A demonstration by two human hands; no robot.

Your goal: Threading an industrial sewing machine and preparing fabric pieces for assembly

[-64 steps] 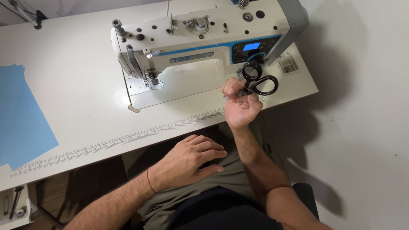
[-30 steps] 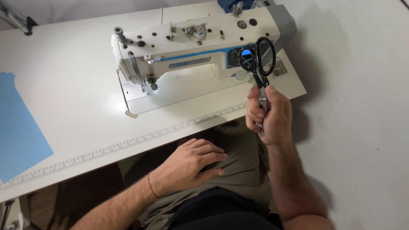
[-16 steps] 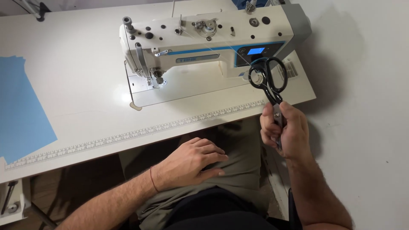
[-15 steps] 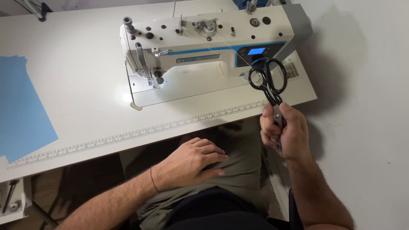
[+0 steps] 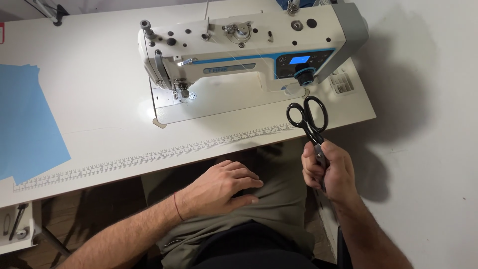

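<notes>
Gripping scissors (image 5: 309,119), seemingly blade-end.

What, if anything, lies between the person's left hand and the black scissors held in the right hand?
Nothing solid. The left hand rests flat on the lap, on olive trousers. The right hand grips the black scissors by the blades, handles pointing up toward the sewing machine. Only open air over the lap separates them.

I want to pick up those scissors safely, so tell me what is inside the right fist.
The right hand is closed around the blades of the black scissors; only the two handle loops stick out above it. The blades and tips are covered by the fingers.
</notes>
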